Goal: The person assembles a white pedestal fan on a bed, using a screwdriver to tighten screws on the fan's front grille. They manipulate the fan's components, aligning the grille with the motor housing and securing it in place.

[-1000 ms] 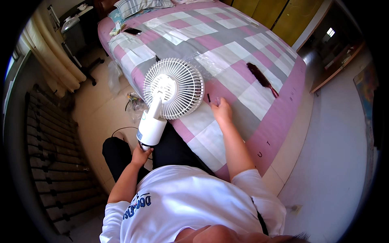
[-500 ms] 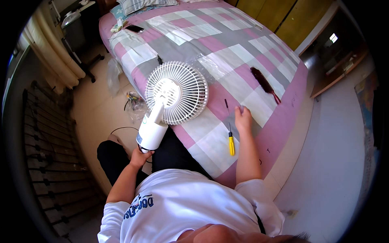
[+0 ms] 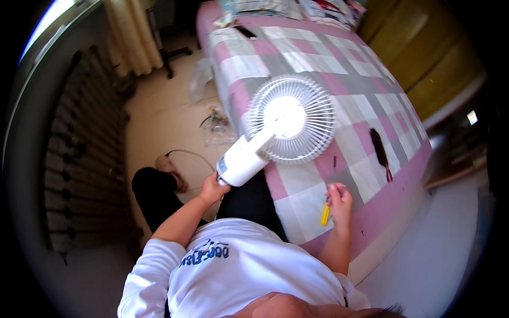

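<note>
My left hand (image 3: 210, 190) is wrapped round the lower end of a white electric fan (image 3: 241, 161), tilted with its round grille over the bed's edge. Its thin cord (image 3: 193, 153) runs down on the left. Over the bed, my right hand (image 3: 340, 200) is closed, with its fingers at the shaft end of a yellow-handled screwdriver (image 3: 325, 216). The fingers hide the shaft; the handle sticks out below them. A short dark rod (image 3: 334, 161) lies on the sheet beyond that hand.
A dark hairbrush (image 3: 379, 153) lies on the checked bed (image 3: 360, 114) at the right, and a phone (image 3: 245, 32) near its far left corner. On the floor to the left are a plastic bag with small parts (image 3: 217, 124) and a clear bag (image 3: 200, 79). A railing (image 3: 79, 153) stands farther left.
My view has turned, shifting the scene right. My right hand has come down to the screwdriver, which lay apart from it, and closed there. The left hand still holds the fan.
</note>
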Motion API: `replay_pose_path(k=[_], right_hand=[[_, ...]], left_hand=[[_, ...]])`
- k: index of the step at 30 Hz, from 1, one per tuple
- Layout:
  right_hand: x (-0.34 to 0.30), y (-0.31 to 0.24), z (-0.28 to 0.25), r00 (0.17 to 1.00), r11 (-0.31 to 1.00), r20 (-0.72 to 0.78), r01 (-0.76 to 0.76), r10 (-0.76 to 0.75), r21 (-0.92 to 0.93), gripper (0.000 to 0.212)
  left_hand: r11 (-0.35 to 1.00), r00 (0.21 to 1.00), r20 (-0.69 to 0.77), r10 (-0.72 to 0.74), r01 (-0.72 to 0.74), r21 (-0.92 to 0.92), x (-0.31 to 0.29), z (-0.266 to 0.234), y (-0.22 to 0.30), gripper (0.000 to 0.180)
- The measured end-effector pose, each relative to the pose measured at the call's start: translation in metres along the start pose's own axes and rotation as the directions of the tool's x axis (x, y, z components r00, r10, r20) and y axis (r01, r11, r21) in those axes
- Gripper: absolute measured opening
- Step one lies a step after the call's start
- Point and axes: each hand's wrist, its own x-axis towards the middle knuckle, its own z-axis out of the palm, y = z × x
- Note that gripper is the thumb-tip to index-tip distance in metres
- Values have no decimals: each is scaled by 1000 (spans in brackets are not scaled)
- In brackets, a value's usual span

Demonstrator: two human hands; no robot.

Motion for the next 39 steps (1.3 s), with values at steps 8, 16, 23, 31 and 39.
replay_pose_path(k=[8, 16, 23, 31, 39], right_hand=[[-15, 0, -1, 998, 998, 53, 41, -39, -42, 20], [-16, -12, 7, 993, 997, 86, 78, -78, 7, 18], [-35, -18, 6, 987, 993, 107, 113, -116, 36, 13], [-48, -19, -12, 999, 1000, 49, -10, 10, -16, 11], [-24, -4, -8, 992, 983, 22, 122, -127, 139, 24]], left_hand=[[990, 994, -66, 89, -96, -102, -1, -11, 56, 47], [950, 948, -112, 299, -307, -60, 23, -48, 147, 46], [936, 936, -40, 350, -351, -35, 50, -67, 223, 46], [906, 907, -52, 418, -412, 95, 66, -78, 276, 37], [851, 911, -6, 413, -383, 360, 88, -98, 252, 48]])
